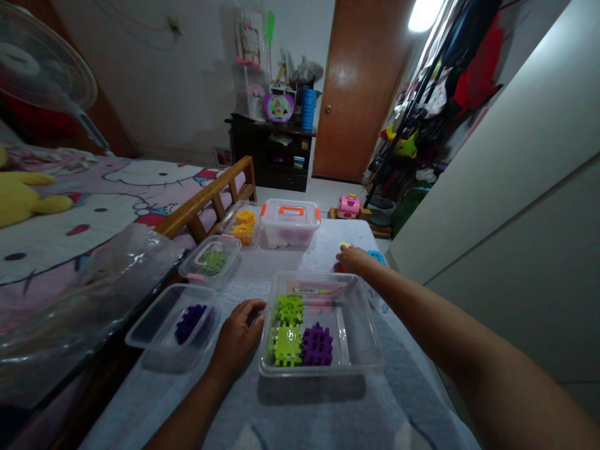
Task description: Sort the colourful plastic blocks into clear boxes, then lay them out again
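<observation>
My left hand point(241, 331) rests on the cloth with thumb and fingers apart, against or close beside the left wall of a clear plastic bin point(370, 362). Inside the bin lie lime green interlocking blocks point(287, 345) and a purple interlocking block point(317, 345). My right hand point(355, 259) reaches beyond the bin's far right corner, its fingers bent downward and together. Around those fingers show a yellow piece point(345, 245), a bit of red point(341, 268) and blue blocks point(376, 257). What the fingertips grip is hidden.
Clear tubs hold dark purple blocks point(191, 323), green blocks point(213, 262) and orange-yellow blocks point(244, 226). A lidded box point(290, 225) with an orange handle stands at the back. A wooden bed rail point(210, 197) borders the left, a pale cabinet point(506, 206) the right.
</observation>
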Motion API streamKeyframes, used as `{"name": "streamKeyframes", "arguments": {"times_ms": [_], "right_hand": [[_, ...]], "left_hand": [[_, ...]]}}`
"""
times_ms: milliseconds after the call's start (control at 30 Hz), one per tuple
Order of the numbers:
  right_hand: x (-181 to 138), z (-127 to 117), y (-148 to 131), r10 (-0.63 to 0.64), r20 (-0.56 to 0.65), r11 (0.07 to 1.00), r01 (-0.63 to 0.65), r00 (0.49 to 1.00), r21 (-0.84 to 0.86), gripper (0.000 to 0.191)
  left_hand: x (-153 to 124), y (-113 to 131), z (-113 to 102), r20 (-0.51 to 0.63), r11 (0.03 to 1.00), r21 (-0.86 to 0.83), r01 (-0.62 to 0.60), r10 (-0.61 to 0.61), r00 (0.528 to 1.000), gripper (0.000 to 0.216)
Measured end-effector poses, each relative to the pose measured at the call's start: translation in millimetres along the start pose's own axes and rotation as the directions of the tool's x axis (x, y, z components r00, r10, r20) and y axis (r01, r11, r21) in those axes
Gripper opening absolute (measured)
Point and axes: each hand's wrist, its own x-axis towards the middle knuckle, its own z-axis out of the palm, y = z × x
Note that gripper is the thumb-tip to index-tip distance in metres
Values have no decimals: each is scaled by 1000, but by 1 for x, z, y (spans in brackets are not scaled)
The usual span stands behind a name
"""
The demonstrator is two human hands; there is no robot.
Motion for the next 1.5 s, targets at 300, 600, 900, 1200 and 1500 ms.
{"name": "streamKeyframes", "arguments": {"times_ms": [300, 600, 900, 1200, 1500], "right_hand": [[10, 1, -3, 13, 26, 1000, -12, 1000, -15, 33], [17, 8, 2, -35, 34, 999, 36, 999, -39, 34], [11, 3, 1, -48, 42, 998, 49, 998, -35, 35], [-3, -30, 11, 39, -36, 999, -40, 999, -36, 49], [-99, -106, -28, -148, -276, 984, 169, 950, 52, 41]], "left_hand": [[0, -3, 0, 43, 1000, 18, 23, -24, 999, 29], [-1, -5, 1, 35, 1000, 6, 5, -5, 999, 29], [-1, -4, 1, 17, 1000, -16, 5, -4, 1000, 29], [-1, -5, 1, 41, 1000, 7, 9, -9, 999, 28], [-1, 0, 1, 32, 1000, 12, -1, 0, 999, 29]]}}
